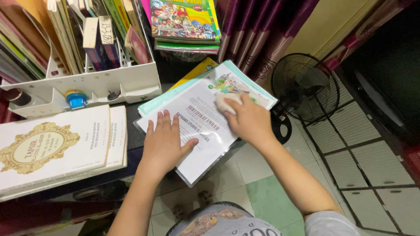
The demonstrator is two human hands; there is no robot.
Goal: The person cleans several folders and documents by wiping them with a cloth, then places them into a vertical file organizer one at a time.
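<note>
Tiled floor [350,140], maroon curtain [262,35]

Labels only; no packages, signs or screens in view.

White rectangular label [90,32] with dark handwriting on the spine of a dark blue book, upright in the white rack at upper left.

Second white label [105,25] just beside it on the neighbouring blue spine, same shape, likewise handwritten, slightly tilted.
</note>
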